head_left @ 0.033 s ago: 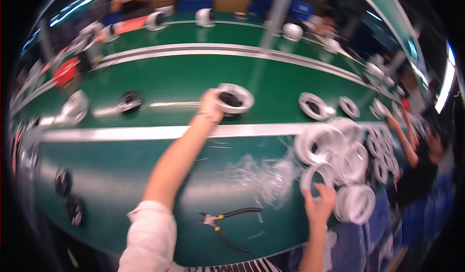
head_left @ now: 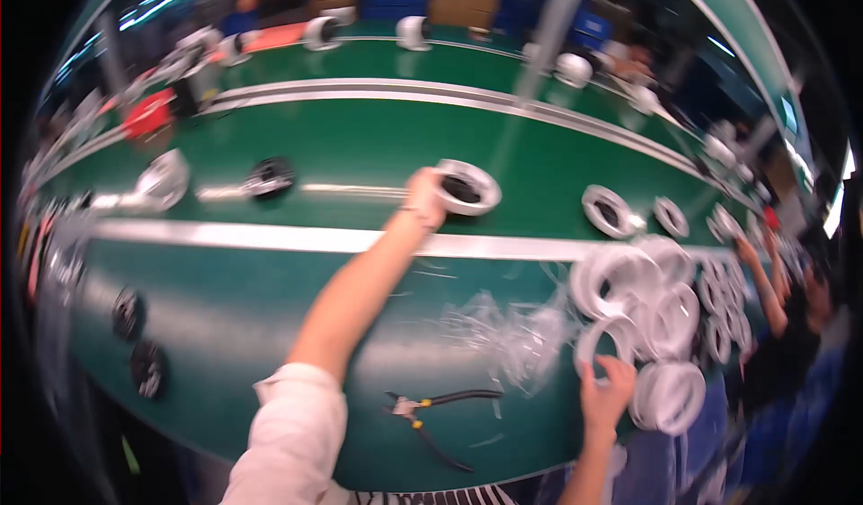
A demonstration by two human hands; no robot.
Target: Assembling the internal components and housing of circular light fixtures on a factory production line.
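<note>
My left hand [head_left: 428,197] reaches out over the green belt, closed on the left edge of a white ring [head_left: 488,186] with a dark centre. Low on the right, my right hand [head_left: 609,395] has its thumb and fingers curled at the near rim of another white ring [head_left: 618,327]; the fingers partly hide that rim. This ring leans at the front of a heap of white rings [head_left: 600,276]. Left of the heap lies a tangle of clear plastic strips [head_left: 517,334]. Wire cutters [head_left: 406,406] with black handles rest spread on the bench nearest me.
Two black round parts [head_left: 147,368] lie on the bench's left. Along the belt [head_left: 351,146] sit a black part [head_left: 270,177], a white housing [head_left: 164,180] and a dark-centred ring [head_left: 609,211]. A metal rail [head_left: 225,234] divides belt from bench. A co-worker's arm [head_left: 762,276] reaches in at right.
The whole scene has shifted right and slightly downward in the picture. Relative to the bench and rings, both hands have hardly moved, and each remains at the same ring.
</note>
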